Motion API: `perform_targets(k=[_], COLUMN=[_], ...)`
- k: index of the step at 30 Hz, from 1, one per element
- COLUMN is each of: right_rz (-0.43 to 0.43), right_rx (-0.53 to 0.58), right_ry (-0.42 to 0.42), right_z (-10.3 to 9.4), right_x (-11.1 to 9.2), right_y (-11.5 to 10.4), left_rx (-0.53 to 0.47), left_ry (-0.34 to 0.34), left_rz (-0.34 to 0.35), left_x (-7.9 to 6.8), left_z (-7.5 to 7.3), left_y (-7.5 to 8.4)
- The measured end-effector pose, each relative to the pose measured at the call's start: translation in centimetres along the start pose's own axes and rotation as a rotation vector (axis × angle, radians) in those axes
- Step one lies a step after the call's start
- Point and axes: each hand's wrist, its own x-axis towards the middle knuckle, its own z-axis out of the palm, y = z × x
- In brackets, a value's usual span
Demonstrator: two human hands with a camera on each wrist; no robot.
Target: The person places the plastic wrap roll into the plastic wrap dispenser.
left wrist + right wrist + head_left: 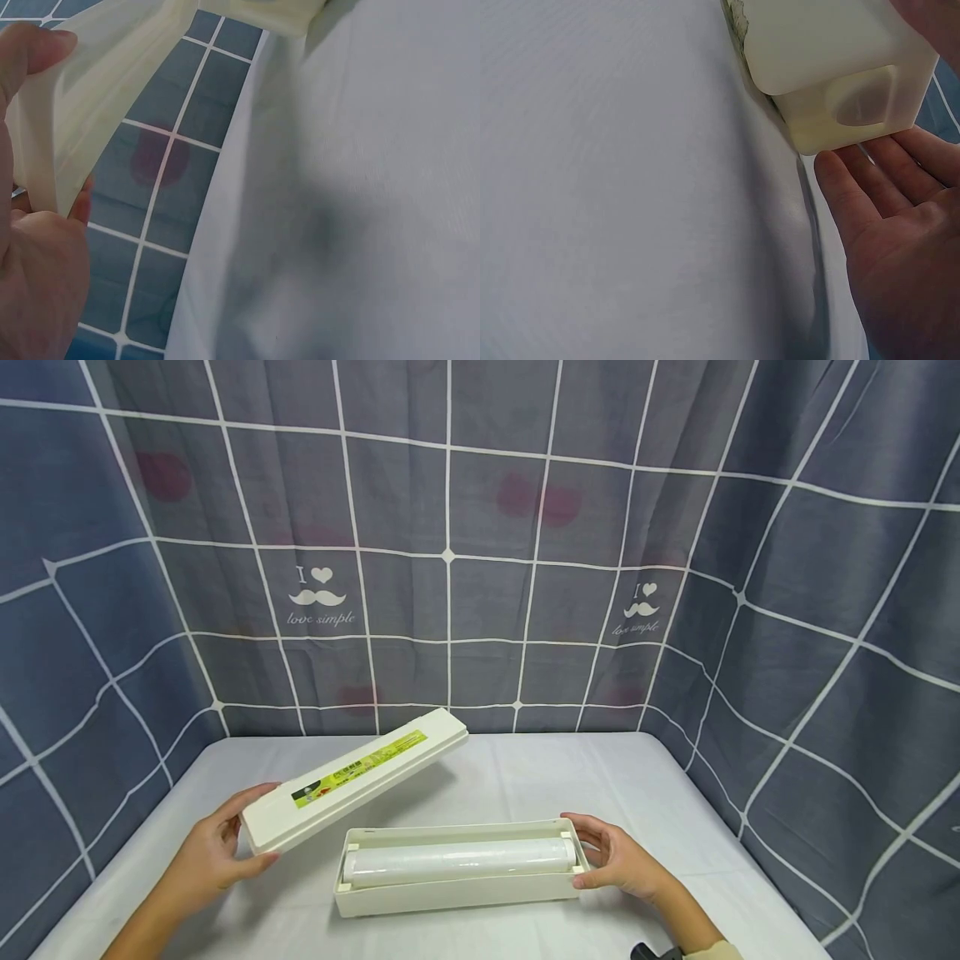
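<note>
Two things held: lid [356, 781], tilted, left of frame centre, lower end pinched in left hand [213, 853], fingers against thumb; box [457, 897], lower centre, roll [457, 862] inside, right hand [624, 864] pinching right end likewise. Long lid likely wants firm grip; box, steadying.

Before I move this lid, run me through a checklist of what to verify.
1. Left hand holding the lid by one end: ok.
2. Right hand on the box, at its right end: ok.
3. Roll lying inside the box: ok.
4. Label side of the lid facing up: ok.
5. Lid lined up over the box: not ok, angled and off to the left.
6. Roll's loose edge: cannot tell.
</note>
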Motion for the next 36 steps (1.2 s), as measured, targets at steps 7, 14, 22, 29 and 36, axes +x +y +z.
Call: perform_targets(k=[7,14,22,29,36], right_rz=[0.003,-0.005,0.016,0.015,-0.017], right_rx=[0.002,0.003,0.000,0.009,0.006], right_ry=[-0.002,-0.003,0.004,-0.010,-0.070], right_z=[0.0,-0.1,0.0,-0.3,-1.1], right_x=[0.0,0.1,0.1,0.0,0.7], right_y=[0.0,0.1,0.0,0.0,-0.4], left_rx=[-0.022,-0.098,-0.211,-0.276,-0.334], left_ry=[-0.015,-0.052,-0.118,-0.152,-0.164], left_rz=[0.002,0.020,0.009,0.004,0.037], left_x=[0.8,1.5,2.4,3.1,3.5], left_z=[0.5,0.9,1.8,2.7,3.4], left_y=[0.3,0.5,0.6,1.0,1.2])
